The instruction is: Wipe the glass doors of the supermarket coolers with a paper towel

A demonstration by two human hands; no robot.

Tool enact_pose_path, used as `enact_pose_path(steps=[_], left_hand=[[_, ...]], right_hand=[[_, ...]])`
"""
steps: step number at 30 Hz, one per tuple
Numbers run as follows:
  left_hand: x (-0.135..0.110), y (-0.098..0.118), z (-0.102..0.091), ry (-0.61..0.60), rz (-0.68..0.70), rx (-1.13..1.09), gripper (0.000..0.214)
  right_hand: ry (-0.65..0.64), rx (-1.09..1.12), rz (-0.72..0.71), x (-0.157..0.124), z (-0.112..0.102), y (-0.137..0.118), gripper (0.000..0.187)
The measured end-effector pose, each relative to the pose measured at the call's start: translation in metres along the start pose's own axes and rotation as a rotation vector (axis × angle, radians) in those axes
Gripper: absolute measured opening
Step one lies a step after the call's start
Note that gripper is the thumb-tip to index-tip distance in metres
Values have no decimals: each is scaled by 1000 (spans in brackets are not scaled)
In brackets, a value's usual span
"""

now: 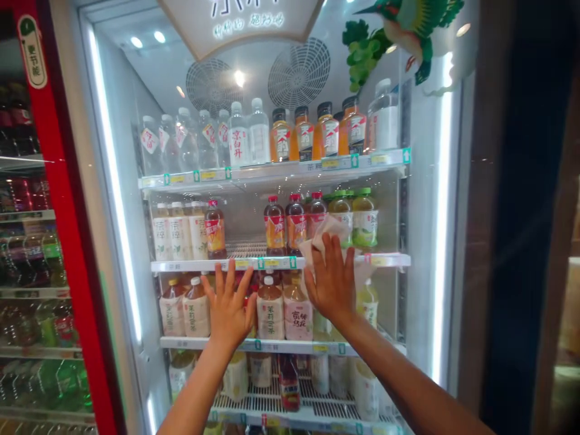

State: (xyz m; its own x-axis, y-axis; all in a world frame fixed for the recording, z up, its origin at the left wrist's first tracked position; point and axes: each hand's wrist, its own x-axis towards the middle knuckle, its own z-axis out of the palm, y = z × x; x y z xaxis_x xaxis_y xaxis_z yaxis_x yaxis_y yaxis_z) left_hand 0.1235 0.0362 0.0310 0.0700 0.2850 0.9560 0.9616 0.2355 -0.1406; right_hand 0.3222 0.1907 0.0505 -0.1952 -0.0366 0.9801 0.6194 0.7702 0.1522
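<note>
My left hand [229, 308] is held up with its fingers spread and nothing in it, palm toward the glass door [247, 220] of a lit drinks fridge. It appears to rest flat on the glass. To its right, my right hand [333, 281] presses a white tissue [333, 226] against the same door, fingers stretched over it. Part of the tissue sticks out above and beside the fingers; the rest lies hidden under the palm. Behind the glass near this hand stand red-capped bottles [296, 223] and green-capped bottles [365, 217].
Shelves of bottles fill the fridge, with clear water bottles [238, 136] and black-capped orange bottles [326, 130] on top. A sign [244, 21] and a bird decoration [414, 36] are at the upper part of the door. Another fridge with a red frame [67, 199] stands left.
</note>
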Motion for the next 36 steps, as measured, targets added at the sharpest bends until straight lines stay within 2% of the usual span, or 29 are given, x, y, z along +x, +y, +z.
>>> enact_pose_path(steps=[3,5,10,12,16,20,22,23,27,29,33,34,36], left_hand=[[-17,-37,-14,-6,-5,37,71],[-22,-66,-22,5,-9,60,73],[-11,-141,-35,61,-63,80,74],[-13,-165,-37,59,-71,65,74],[-24,-206,-44,12,-10,49,75],[-20,-242,-56,80,-11,-10,76],[-28,-252,-57,92,-35,-69,78],[-36,-256,-55,84,-43,-92,79],[-76,-258,-40,-5,-1,-104,86],[-80,-256,-35,-23,9,-117,88],[-70,-246,-32,39,-44,-209,89],[-74,-241,-31,43,-36,-226,89],[-94,-229,-27,18,-8,-231,90]], right_hand=[[-73,69,-233,8,15,-42,43],[-91,92,-326,21,25,-67,36],[-21,63,-156,85,49,-124,44],[-41,67,-161,87,60,-154,44],[-116,88,-270,83,85,-223,39],[-96,83,-188,119,105,-277,43],[-82,75,-127,118,112,-296,43],[-80,71,-124,107,115,-303,42],[-87,70,-237,36,122,-324,28],[-108,44,-226,24,124,-328,28],[-164,-33,-112,33,125,-329,38],[-174,-35,-88,26,125,-329,38],[-156,-20,-55,-8,121,-325,33]])
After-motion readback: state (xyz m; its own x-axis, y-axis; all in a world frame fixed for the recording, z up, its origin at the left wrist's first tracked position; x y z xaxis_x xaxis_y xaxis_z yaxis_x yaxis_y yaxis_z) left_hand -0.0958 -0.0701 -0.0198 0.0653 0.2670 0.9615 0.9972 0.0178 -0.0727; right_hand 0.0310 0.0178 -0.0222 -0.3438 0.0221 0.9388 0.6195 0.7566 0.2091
